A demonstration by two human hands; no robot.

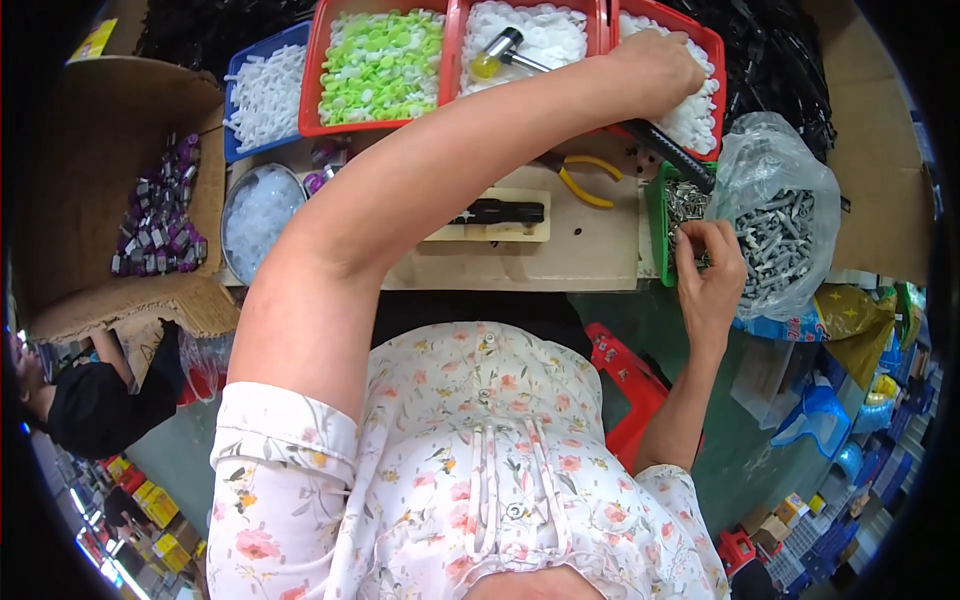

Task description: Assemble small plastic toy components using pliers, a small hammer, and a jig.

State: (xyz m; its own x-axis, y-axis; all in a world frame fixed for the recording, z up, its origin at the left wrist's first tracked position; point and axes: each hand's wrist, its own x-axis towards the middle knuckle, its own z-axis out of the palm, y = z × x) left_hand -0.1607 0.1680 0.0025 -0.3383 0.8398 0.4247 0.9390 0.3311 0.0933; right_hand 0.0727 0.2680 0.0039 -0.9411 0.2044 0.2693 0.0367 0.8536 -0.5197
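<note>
My left arm stretches across the bench to the far right. My left hand (662,75) is down among small white plastic pieces (690,125) in the right section of a red tray; its fingers are curled and their tips are hidden. Over a green bin (663,225) of small metal parts (686,200), my right hand (712,268) has its thumb and fingers pinched together; whatever lies between them is too small to make out. A hammer (497,53) rests across the red tray, its shaft passing under my left forearm and its black grip ending near the green bin.
A cream block (530,236) holding a black piece (505,211) and yellow-handled pliers (585,182) lie on the bench. Grey parts fill a clear bag (790,150) at right. Leftward are a bowl (262,225), a blue tray (232,110) and a cardboard box (70,180). Another person (95,400) sits far left.
</note>
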